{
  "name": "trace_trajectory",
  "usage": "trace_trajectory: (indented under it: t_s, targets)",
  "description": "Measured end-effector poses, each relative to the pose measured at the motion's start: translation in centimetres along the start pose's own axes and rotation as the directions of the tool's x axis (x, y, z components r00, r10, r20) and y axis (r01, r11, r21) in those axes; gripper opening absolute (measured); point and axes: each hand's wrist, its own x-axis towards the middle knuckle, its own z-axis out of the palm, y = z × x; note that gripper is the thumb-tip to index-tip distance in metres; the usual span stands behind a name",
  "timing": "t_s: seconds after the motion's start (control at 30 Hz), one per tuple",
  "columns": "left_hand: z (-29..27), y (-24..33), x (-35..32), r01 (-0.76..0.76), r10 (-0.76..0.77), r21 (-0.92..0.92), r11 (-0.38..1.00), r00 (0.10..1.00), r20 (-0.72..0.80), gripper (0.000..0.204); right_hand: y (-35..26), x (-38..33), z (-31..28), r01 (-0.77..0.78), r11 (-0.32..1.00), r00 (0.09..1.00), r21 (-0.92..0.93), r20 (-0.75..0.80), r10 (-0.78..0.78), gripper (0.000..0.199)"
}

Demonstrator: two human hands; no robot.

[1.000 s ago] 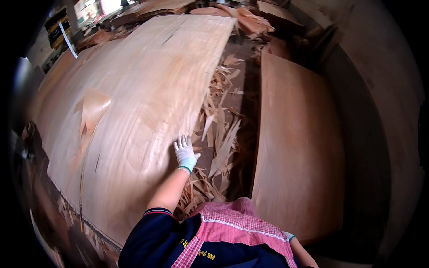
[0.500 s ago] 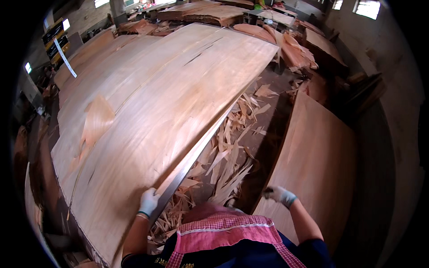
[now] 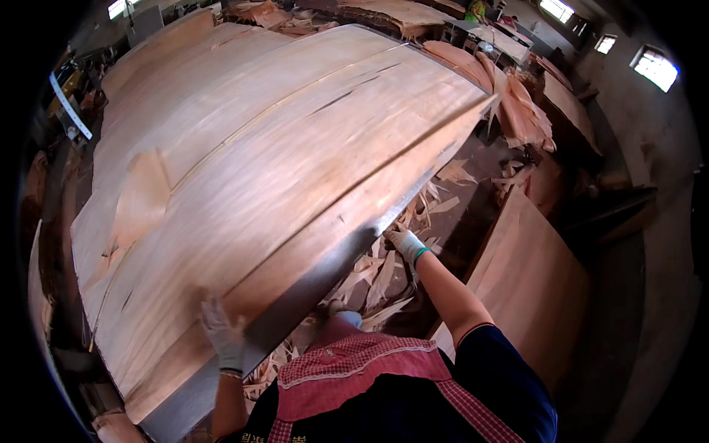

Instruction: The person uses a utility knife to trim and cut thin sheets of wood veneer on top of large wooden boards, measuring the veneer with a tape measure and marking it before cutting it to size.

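A wide, pale wood veneer sheet (image 3: 295, 162) lies over the big table, with dark cracks and a long seam. Along its near side runs a narrower veneer strip (image 3: 332, 221), and beside that the dark metal table edge (image 3: 288, 310) shows. My left hand (image 3: 223, 336), in a white glove, is spread over the near end of the strip; motion blurs it slightly. At the metal edge further along, my gloved right hand (image 3: 405, 244) has its fingers curled. What they hold, if anything, is hidden.
Torn veneer scraps (image 3: 380, 284) litter the floor between the table and a low stack of veneer sheets (image 3: 517, 266) on the right. A loose veneer piece (image 3: 144, 196) lies on the left of the table. Crumpled reddish sheets (image 3: 524, 111) stand at the far right.
The near veneer strip has shifted left, baring more of the metal edge. My left hand has let go of the edge and opened. My right hand has moved forward and left to the table edge.
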Motion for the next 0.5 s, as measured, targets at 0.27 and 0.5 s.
trace_trajectory:
  t_s: [0.27, 0.5]
  targets:
    - [-0.1, 3.9, 0.5, 0.01, 0.048, -0.128, 0.992, 0.894, 0.445, 0.053, -5.8, 8.3, 1.2, -0.048, 0.968, 0.931, 0.246, -0.34, 0.132, 0.064]
    - [-1.4, 10.2, -3.3, -0.031, 0.109, -0.3, 0.953, 0.963, 0.247, 0.023, -2.7, 14.5, -6.3, 0.152, 0.878, 0.875, 0.454, -0.475, 0.094, 0.055]
